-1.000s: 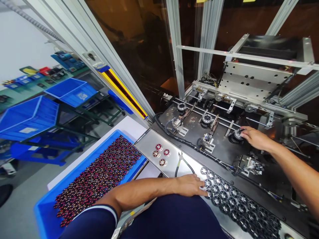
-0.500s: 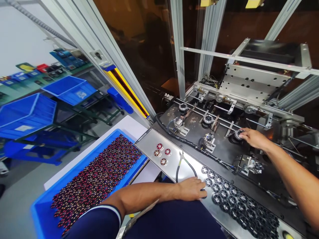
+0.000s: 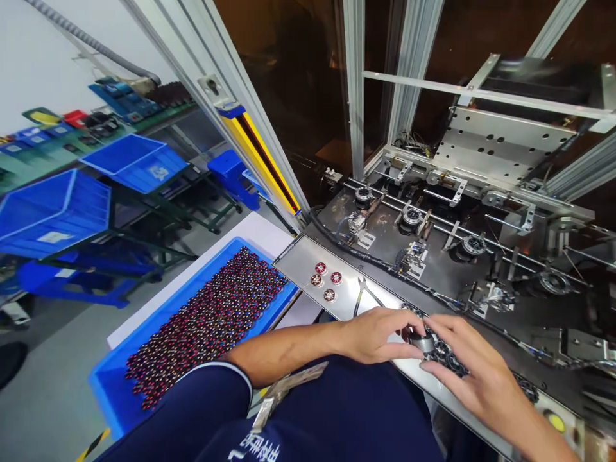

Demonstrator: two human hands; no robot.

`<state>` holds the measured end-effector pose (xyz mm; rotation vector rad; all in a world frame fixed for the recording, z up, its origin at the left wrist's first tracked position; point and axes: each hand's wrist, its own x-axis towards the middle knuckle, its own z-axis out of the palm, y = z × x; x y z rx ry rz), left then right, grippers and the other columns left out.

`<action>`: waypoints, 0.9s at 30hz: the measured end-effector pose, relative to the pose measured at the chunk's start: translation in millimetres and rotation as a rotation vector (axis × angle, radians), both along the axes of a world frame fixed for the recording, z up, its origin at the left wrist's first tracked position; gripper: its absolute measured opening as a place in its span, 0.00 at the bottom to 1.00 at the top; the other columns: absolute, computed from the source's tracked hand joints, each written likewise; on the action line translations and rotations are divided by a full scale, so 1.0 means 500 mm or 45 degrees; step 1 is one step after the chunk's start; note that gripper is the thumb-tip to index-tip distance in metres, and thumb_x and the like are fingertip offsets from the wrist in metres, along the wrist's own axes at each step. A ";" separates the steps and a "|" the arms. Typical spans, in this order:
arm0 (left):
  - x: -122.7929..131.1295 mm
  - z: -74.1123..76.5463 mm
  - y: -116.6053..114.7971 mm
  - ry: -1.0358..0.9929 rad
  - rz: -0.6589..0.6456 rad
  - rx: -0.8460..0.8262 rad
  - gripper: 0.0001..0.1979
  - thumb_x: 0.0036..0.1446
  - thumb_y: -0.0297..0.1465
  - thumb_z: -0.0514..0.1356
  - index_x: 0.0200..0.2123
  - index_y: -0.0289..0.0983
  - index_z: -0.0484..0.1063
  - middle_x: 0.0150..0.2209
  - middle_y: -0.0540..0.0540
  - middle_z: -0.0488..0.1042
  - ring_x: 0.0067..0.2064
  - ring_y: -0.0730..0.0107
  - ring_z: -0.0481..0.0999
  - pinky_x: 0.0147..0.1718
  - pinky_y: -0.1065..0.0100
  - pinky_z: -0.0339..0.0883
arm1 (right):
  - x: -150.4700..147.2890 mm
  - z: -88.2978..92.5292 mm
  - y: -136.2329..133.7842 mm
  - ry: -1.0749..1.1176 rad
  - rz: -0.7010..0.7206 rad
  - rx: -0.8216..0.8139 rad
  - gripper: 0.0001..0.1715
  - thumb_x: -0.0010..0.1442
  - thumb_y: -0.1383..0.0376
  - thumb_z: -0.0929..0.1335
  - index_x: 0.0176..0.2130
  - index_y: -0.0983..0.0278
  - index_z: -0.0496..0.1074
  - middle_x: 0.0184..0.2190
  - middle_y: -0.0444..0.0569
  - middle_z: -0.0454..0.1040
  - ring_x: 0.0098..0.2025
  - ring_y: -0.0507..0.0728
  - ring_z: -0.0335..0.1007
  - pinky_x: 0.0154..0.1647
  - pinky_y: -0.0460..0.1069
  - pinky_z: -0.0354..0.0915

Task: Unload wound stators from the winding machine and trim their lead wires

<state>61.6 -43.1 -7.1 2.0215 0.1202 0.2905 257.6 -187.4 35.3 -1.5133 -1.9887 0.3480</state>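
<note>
Both hands meet over the row of small black-and-silver round parts (image 3: pixel 447 359) on the steel shelf (image 3: pixel 298 263). My left hand (image 3: pixel 380 333) pinches one round silver part (image 3: pixel 423 342) between thumb and fingers. Just right of it, my right hand (image 3: pixel 469 369) lies on the row with fingers curled down on the parts; what it grips I cannot make out. Pliers (image 3: pixel 363 295) lie just beyond my left hand. Several red-wound round parts (image 3: pixel 325 282) sit further left on the shelf.
A blue tray (image 3: pixel 106 385) packed with red-wound parts sits at lower left. Behind the shelf is a black machine bed (image 3: pixel 385 247) with round fixtures (image 3: pixel 474 244) on rails, inside an aluminium frame with a yellow light curtain (image 3: pixel 260 160). Blue bins (image 3: pixel 52 212) stand on racks at left.
My right hand left the fixture on the machine bed and came back to the row of round parts. My left hand lifted one part from the row. The view shifted right.
</note>
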 end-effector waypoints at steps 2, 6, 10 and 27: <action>0.001 0.009 -0.013 -0.127 0.020 -0.240 0.18 0.63 0.40 0.64 0.49 0.34 0.68 0.42 0.41 0.78 0.40 0.70 0.77 0.43 0.68 0.72 | -0.044 -0.014 -0.020 0.077 -0.079 0.123 0.33 0.65 0.71 0.69 0.66 0.56 0.64 0.48 0.55 0.74 0.49 0.61 0.74 0.45 0.55 0.74; 0.010 -0.010 -0.054 -0.163 0.109 -0.824 0.24 0.55 0.40 0.71 0.47 0.34 0.67 0.38 0.45 0.76 0.36 0.74 0.76 0.41 0.68 0.73 | -0.077 -0.031 -0.037 0.201 -0.321 0.280 0.33 0.62 0.76 0.69 0.61 0.53 0.68 0.44 0.53 0.74 0.45 0.61 0.73 0.42 0.57 0.72; 0.008 -0.003 -0.063 -0.101 0.230 -0.836 0.21 0.55 0.39 0.71 0.46 0.33 0.72 0.38 0.45 0.76 0.38 0.73 0.77 0.44 0.67 0.74 | -0.076 -0.027 -0.055 0.277 -0.362 0.229 0.33 0.60 0.75 0.70 0.60 0.52 0.69 0.47 0.54 0.74 0.49 0.63 0.74 0.46 0.59 0.73; -0.013 0.067 -0.030 -0.219 0.048 0.291 0.16 0.68 0.32 0.57 0.55 0.33 0.76 0.48 0.35 0.80 0.50 0.62 0.81 0.49 0.65 0.77 | 0.010 0.047 0.020 0.756 0.187 -0.886 0.22 0.72 0.51 0.63 0.58 0.51 0.77 0.68 0.51 0.65 0.72 0.63 0.57 0.73 0.65 0.49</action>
